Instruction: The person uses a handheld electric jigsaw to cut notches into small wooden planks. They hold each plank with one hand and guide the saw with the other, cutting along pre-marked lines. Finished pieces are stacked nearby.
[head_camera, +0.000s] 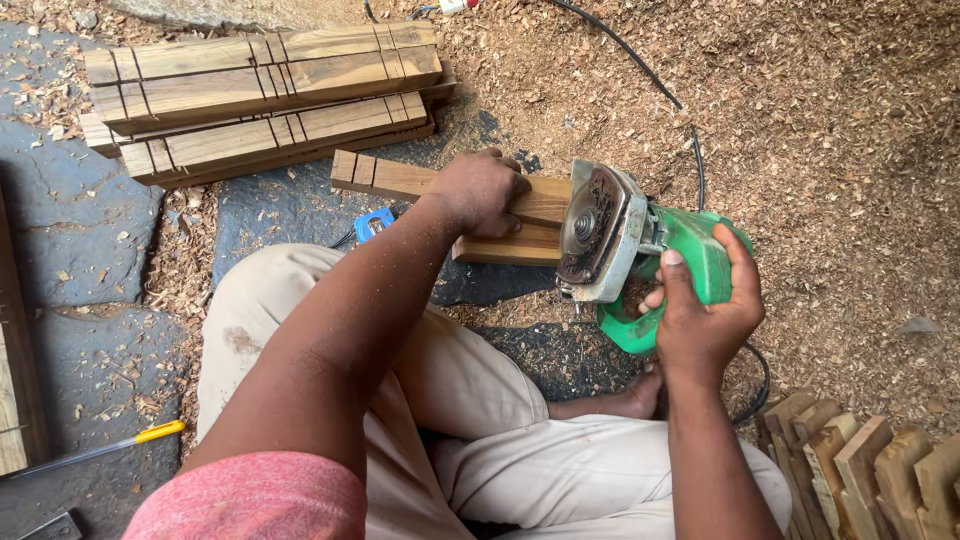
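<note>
My left hand (482, 192) presses down on a short wooden plank (400, 180) that lies across another wood block (510, 245) on the ground. My right hand (705, 310) grips the handle of a green circular saw (650, 255). The saw's metal guard and round blade (590, 232) sit against the right end of the plank. I am sitting on the ground, legs folded in beige trousers, with a bare foot (630, 400) under the saw.
Long planks with pencil lines (260, 95) are stacked at the back left. Cut wooden pieces (870, 470) stand at the lower right. Sawdust (820, 130) covers the ground. A black cable (660, 90) runs to the saw. A yellow-tipped tool (150, 434) and a blue tape measure (374, 223) lie nearby.
</note>
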